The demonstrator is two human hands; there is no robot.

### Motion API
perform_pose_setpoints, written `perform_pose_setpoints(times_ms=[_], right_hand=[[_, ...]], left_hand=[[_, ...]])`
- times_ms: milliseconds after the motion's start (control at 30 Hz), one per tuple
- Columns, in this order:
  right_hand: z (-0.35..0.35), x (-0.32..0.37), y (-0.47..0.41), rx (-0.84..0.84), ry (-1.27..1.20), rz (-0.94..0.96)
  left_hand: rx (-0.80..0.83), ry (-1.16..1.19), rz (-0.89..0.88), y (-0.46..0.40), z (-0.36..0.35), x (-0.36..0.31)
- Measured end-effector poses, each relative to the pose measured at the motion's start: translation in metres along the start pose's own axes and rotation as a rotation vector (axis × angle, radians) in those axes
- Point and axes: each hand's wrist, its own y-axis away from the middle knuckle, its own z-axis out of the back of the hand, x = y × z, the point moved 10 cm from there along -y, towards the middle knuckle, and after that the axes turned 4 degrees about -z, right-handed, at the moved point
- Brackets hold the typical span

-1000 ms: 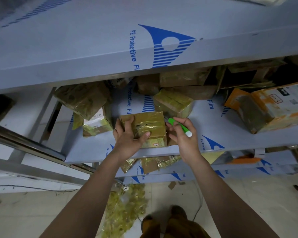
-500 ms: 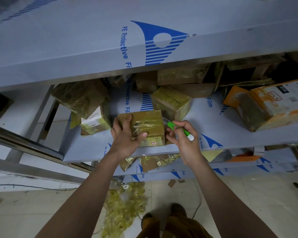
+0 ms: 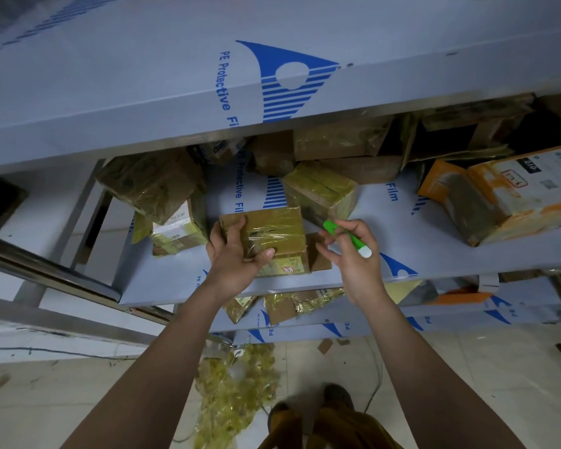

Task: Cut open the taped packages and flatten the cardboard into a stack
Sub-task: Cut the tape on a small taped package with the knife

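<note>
Several taped packages point(image 3: 321, 192) crowd the shelf point(image 3: 402, 228) behind the held box point(image 3: 269, 234).

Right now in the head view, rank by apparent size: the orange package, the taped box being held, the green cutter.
1. orange package, largest.
2. taped box held by the left hand.
3. green cutter in the right hand, smallest.

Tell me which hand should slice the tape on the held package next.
Right. The right hand already grips the green cutter beside the package; the left hand is busy holding it steady.
</note>
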Motion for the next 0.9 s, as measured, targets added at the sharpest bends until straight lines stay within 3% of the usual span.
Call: perform_pose_setpoints(times_ms=[467, 900], right_hand=[[-0.018, -0.012, -0.006, 0.019, 0.086, -0.009], [-0.011, -0.02, 0.001, 0.034, -0.004, -0.064]], left_hand=[[-0.001, 0.011, -0.011, -0.001, 0.001, 0.001], [0.006, -0.036, -0.017, -0.001, -0.002, 0.001]])
